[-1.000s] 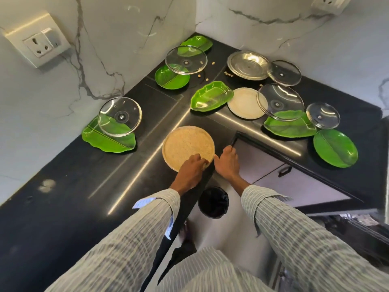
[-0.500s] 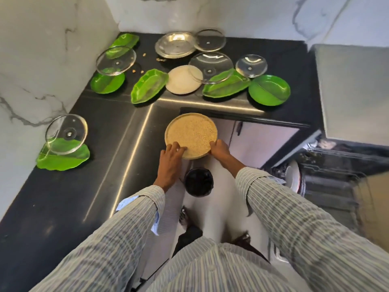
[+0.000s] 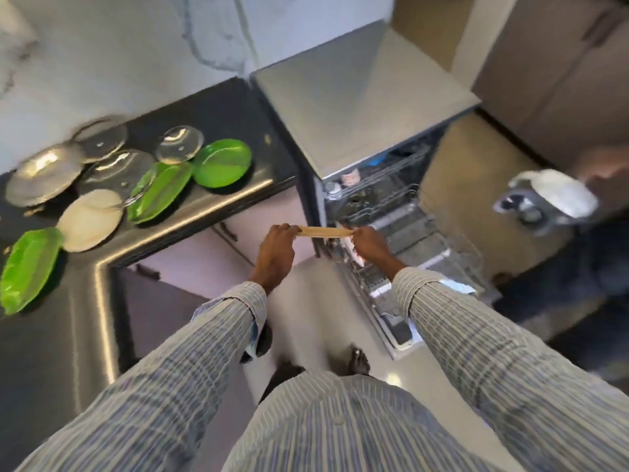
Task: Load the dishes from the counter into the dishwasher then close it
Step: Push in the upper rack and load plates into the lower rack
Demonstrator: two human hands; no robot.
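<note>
i held the tan plate (image 3: pixel 323 232) edge-on between my left grip (image 3: pixel 277 247) and right grip (image 3: pixel 369 245), just before the open dishwasher (image 3: pixel 391 212); green plates (image 3: pixel 223 162) and lids (image 3: pixel 179 144) waited on the bench (image 3: pixel 218 195) to my left.

Tan plate (image 3: pixel 323 232) (edge-on) between left hand (image 3: pixel 276 246) and right hand (image 3: pixel 369 242), beside open dishwasher (image 3: pixel 391 212).

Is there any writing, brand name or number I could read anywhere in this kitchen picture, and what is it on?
None can be read.
The dishwasher shows no legible brand or label; its top is bare steel.
A small pinkish patch in the upper rack is too blurred to tell whether it carries print.
The tan plate and the green plates bear no words.
</note>
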